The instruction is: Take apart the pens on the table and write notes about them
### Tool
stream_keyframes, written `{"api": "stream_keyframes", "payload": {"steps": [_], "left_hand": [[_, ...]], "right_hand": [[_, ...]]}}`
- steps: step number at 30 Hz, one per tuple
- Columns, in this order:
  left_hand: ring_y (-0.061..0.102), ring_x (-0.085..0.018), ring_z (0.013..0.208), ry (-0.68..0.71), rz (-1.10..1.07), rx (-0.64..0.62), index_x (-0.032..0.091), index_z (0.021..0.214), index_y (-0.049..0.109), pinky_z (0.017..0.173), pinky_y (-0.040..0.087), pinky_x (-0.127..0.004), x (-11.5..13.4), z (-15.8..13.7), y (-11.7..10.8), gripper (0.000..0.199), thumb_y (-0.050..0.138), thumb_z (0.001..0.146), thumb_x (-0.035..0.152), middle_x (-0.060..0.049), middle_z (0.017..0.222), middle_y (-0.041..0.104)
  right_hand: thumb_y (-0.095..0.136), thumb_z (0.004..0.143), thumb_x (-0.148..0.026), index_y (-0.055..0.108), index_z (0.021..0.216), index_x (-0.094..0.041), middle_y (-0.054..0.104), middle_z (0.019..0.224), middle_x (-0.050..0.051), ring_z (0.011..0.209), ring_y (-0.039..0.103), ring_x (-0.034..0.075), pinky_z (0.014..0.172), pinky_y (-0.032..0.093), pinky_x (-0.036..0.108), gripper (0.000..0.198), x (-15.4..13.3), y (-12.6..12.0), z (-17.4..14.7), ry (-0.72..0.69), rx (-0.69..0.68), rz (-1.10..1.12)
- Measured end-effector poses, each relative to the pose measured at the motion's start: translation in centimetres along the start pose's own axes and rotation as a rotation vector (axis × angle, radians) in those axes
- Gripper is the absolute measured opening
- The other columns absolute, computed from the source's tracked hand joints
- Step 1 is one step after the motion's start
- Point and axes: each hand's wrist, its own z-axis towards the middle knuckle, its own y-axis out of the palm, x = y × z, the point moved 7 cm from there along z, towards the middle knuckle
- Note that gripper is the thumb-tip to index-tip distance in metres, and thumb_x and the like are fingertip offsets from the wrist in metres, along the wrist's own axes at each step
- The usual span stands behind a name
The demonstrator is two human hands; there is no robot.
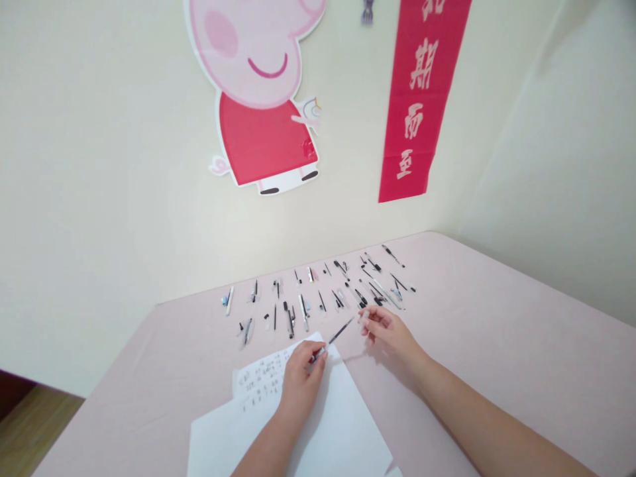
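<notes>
My left hand (301,374) is over the sheets of white paper (342,414), its thumb and fingers closed around one end of a slim pen refill (341,330). The dark refill points up and right toward my right hand. My right hand (386,328) is raised just right of the refill's tip, with its thumb and fingertips pinched together. Between them shows a small pale, translucent piece (365,315), mostly hidden by the fingers; its kind is not clear. Handwritten marks (261,377) cover part of the upper paper.
Pens and pen parts lie in rows across the pink tabletop (189,358), among them a black pen (288,320), a white pen (229,301) and a far black pen (392,255). Behind stands a wall with a cartoon pig cutout (268,139) and a red banner (422,99).
</notes>
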Motion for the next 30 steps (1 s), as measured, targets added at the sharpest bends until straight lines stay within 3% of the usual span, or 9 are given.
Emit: {"api": "stream_keyframes", "payload": {"steps": [9, 30], "left_hand": [[0.057, -0.018, 0.075, -0.007, 0.019, -0.014, 0.02, 0.089, 0.063, 0.068, 0.046, -0.031, -0.1, 0.0, 0.1, 0.017, 0.05, 0.083, 0.028, -0.005, 0.082, 0.064], [0.059, -0.018, 0.075, 0.021, 0.06, -0.018, 0.02, 0.09, 0.065, 0.068, 0.047, -0.03, 0.5, 0.1, 0.0, 0.016, 0.052, 0.082, 0.026, -0.004, 0.082, 0.065]], "right_hand": [[0.076, 0.063, -0.037, 0.063, 0.076, -0.018, 0.057, 0.075, 0.0, 0.058, 0.051, 0.008, 0.044, 0.04, 0.018, 0.026, -3.1, -0.4, -0.9, -0.05, 0.068, 0.245], [0.074, 0.066, -0.038, 0.063, 0.078, -0.019, 0.056, 0.073, 0.0, 0.059, 0.049, 0.009, 0.046, 0.04, 0.019, 0.026, -3.3, 0.6, -1.2, -0.068, 0.01, 0.225]]}}
